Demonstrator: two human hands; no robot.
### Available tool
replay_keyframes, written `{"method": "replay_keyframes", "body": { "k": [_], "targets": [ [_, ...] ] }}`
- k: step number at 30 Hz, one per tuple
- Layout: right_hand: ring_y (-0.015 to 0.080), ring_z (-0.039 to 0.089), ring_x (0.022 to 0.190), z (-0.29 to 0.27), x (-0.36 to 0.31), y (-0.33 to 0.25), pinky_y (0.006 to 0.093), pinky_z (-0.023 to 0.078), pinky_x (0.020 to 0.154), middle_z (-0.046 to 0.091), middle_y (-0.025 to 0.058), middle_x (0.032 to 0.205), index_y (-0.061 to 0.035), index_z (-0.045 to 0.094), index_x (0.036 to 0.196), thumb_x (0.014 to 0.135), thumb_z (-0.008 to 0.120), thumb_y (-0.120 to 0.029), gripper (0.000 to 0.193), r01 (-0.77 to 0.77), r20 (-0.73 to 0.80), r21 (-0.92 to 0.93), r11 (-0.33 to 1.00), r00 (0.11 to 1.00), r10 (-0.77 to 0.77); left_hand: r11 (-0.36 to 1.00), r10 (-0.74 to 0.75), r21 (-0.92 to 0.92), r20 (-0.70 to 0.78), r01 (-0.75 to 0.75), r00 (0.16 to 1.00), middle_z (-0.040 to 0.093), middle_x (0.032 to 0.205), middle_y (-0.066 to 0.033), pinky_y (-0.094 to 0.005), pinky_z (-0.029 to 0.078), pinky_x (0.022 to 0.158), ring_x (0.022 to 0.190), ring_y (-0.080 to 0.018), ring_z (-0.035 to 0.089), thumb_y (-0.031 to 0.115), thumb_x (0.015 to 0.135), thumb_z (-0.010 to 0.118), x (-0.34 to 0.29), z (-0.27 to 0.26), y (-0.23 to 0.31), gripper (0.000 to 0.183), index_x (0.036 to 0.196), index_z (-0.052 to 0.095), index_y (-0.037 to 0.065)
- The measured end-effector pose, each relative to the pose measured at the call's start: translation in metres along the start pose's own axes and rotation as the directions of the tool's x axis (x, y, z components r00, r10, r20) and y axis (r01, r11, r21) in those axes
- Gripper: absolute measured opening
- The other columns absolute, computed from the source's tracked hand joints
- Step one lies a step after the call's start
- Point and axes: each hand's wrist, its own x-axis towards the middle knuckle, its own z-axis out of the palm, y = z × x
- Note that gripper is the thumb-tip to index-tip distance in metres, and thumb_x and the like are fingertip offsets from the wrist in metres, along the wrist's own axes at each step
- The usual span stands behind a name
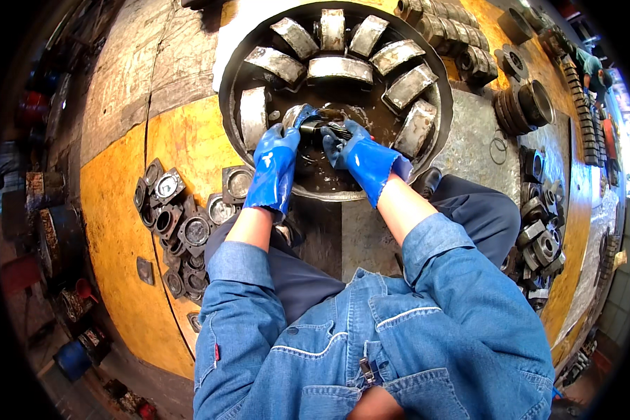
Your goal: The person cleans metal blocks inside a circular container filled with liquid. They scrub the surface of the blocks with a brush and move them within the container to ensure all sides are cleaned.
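Both my hands wear long blue rubber gloves and meet over a round black basin (446, 105) of dark, wet liquid. My left hand (276, 145) is closed around a dark, shiny wet metal part (313, 127) with a curved, ring-like edge. From the right, my right hand (353, 145) presses its curled fingers against the same part; whether they also grip something small is hidden. Several curved grey metal blocks stand around the inside of the basin, among them a block (340, 70) just beyond my hands and one (254, 115) by the left wall.
Flanged metal castings (194, 229) lie heaped on the yellow floor sheet (122, 182) at left. More metal parts (539, 241) are piled at right. Ring-shaped pieces (537, 103) and rows of cylinders (451, 31) stand at the far right. My knees flank the basin's near side.
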Motion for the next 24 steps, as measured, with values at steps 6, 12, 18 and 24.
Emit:
{"method": "replay_keyframes", "body": {
  "k": [6, 12, 18, 24],
  "targets": [
    [0.0224, 0.073, 0.086, 0.003, -0.025, 0.006, 0.0320, 0.058, 0.076, 0.076, 0.0101, 0.095, -0.0052, 0.071, 0.110, 0.096, 0.067, -0.032, 0.030, 0.414, 0.391, -0.650, 0.637, 0.901, -0.187, 1.000, 0.029, -0.006, -0.003, -0.029, 1.000, 0.060, 0.140, -0.0270, -0.0417, 0.041, 0.115, 0.134, -0.0378, 0.056, 0.046, 0.094, 0.056, 0.003, 0.005, -0.004, 0.068, 0.142, 0.057, -0.002],
    [0.0297, 0.073, 0.098, 0.047, -0.045, 0.017, 0.0402, 0.057, 0.085, 0.076, 0.0119, 0.102, -0.0128, 0.077, 0.106, 0.091, 0.069, -0.030, 0.024, 0.272, 0.530, -0.552, -0.788, 0.844, -0.080, 1.000, 0.005, -0.028, 0.011, -0.005, 1.000, 0.060, 0.140, -0.0275, -0.0412, 0.040, 0.115, 0.135, -0.0382, 0.055, 0.044, 0.093, 0.056, 0.001, 0.001, 0.001, 0.068, 0.142, 0.056, -0.003],
    [0.0337, 0.071, 0.095, 0.043, -0.046, 0.010, 0.0477, 0.057, 0.079, 0.073, 0.0183, 0.103, -0.0031, 0.068, 0.113, 0.093, 0.062, -0.025, 0.031, 0.293, 0.537, 0.196, -0.936, 0.766, 0.353, 0.998, 0.021, -0.064, 0.002, -0.021, 1.000, 0.060, 0.139, -0.0281, -0.0411, 0.041, 0.114, 0.134, -0.0394, 0.056, 0.043, 0.092, 0.056, -0.001, -0.001, -0.001, 0.067, 0.141, 0.058, -0.003],
    [0.0361, 0.069, 0.078, 0.025, -0.032, -0.008, 0.0478, 0.057, 0.071, 0.072, 0.0177, 0.082, -0.0035, 0.069, 0.100, 0.094, 0.059, -0.030, 0.029, 0.353, 0.751, 0.455, -0.817, 0.341, 0.566, 0.998, 0.009, -0.063, 0.021, -0.008, 1.000, 0.062, 0.137, -0.0281, -0.0407, 0.042, 0.114, 0.133, -0.0390, 0.057, 0.043, 0.092, 0.057, -0.003, -0.001, 0.008, 0.067, 0.140, 0.058, -0.002]
  ]
}}
